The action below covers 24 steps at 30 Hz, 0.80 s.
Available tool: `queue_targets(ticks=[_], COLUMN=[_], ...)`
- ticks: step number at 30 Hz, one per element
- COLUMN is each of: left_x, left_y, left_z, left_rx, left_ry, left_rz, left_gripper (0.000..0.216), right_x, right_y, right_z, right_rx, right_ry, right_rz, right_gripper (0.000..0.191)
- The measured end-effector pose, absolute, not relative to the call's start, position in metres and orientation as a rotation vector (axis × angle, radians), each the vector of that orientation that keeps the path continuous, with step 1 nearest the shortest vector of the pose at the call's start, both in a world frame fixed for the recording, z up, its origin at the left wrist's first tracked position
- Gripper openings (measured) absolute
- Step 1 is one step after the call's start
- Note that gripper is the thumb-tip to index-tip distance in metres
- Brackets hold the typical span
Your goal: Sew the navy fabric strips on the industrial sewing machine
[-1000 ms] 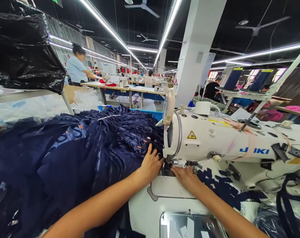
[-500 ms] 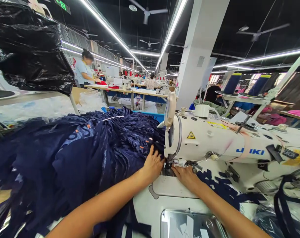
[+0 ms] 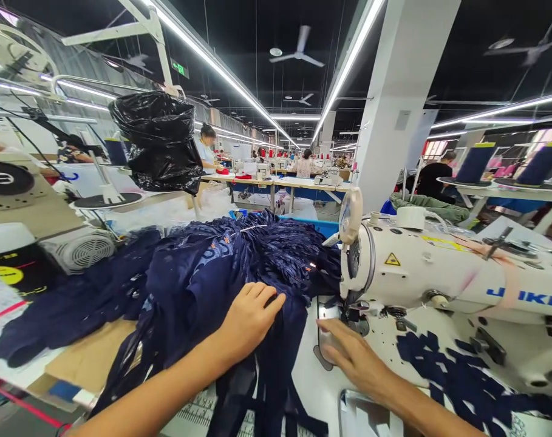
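My left hand (image 3: 252, 317) is over a large pile of navy garments (image 3: 180, 303), left of the sewing machine (image 3: 403, 261). Its fingers curl down onto the navy fabric, and the fingertips are partly hidden. Navy straps (image 3: 276, 364) hang from beneath that hand over the table's front edge. My right hand (image 3: 351, 352) is just in front of the needle area, by the metal plate (image 3: 329, 311). Its fingers stretch out and hold nothing visible. Behind it, the white machine head stands upright, its needle area mostly hidden.
Cut navy fabric pieces (image 3: 458, 376) lie scattered on the bed at right. A metal tray (image 3: 344, 413) sits at the front edge. A black plastic bag (image 3: 161, 142) hangs at left, above the pile. Thread cones (image 3: 473, 164) stand at right; a person (image 3: 207, 149) works farther back.
My left hand has moved left, away from the needle area, over the navy fabric. My right hand has drawn back slightly toward me, its fingers extended. The camera view has turned left.
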State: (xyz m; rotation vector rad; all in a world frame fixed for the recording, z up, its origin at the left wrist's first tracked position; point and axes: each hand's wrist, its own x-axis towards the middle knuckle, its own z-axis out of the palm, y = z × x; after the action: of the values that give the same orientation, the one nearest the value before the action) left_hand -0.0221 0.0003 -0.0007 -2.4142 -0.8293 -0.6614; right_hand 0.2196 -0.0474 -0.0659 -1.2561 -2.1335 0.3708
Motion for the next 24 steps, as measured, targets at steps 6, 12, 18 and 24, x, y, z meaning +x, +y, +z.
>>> queue_targets(ticks=[6,12,18,24], left_x=[-0.002,0.023,0.052,0.051], left_y=[0.004,-0.016,0.014,0.043], left_z=[-0.006,-0.03,-0.049,-0.026], left_rx=[-2.59,-2.815,-2.997,-3.001], left_ry=[-0.59,-0.331,-0.199,-0.152], left_rz=[-0.426,-0.122,-0.341,-0.667], left_gripper=[0.01,0.02,0.025,0.022], right_x=[0.175,0.174,0.17,0.206], right_y=[0.019,0.09,0.076,-0.024], right_z=[-0.076,-0.074,-0.075,-0.045], right_rx=[-1.379,-1.462,-1.495,-1.491], right_ry=[-1.652,-1.408,-1.402,-1.857], right_rz=[0.388,0.379,0.339,0.48], right_gripper=[0.045,0.049,0.047,0.04])
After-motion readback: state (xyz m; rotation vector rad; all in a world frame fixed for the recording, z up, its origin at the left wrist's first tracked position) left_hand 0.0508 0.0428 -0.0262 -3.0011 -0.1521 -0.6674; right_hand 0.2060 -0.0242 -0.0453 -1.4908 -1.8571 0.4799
